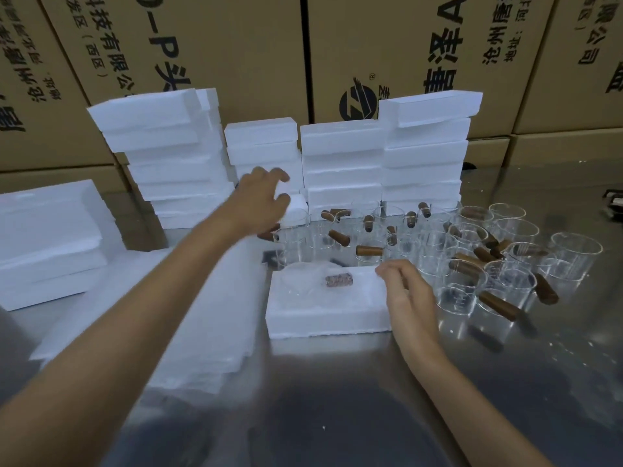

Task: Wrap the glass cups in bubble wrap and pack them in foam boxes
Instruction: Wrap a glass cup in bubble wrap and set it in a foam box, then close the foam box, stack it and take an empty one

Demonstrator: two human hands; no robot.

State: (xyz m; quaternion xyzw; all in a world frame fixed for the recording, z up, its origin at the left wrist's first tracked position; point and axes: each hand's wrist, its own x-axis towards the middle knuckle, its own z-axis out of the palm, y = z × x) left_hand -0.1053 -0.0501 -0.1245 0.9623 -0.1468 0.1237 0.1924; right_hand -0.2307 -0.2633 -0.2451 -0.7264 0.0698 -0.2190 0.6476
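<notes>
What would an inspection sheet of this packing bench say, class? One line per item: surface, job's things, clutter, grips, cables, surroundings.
Surface: shiny metal table.
Job's things: wrapped cup lying in the open foam box; bare glass cups with wooden handles; bubble wrap sheets; foam box stacks.
Clutter: black object at the right edge, unclear.
Grips: left hand reaching to a foam piece; right hand at the box's corner.
Cables: nothing seen.
Surroundings: printed cardboard cartons.

We see both bare forearms extended forward. The left hand (261, 197) reaches far out, wrist straight, fingers spread and curved, thumb apart from them; whether they grip anything we cannot tell. The right hand (406, 291) sits nearer, palm turned inward, fingers bunched together and bent downward at the tips.
</notes>
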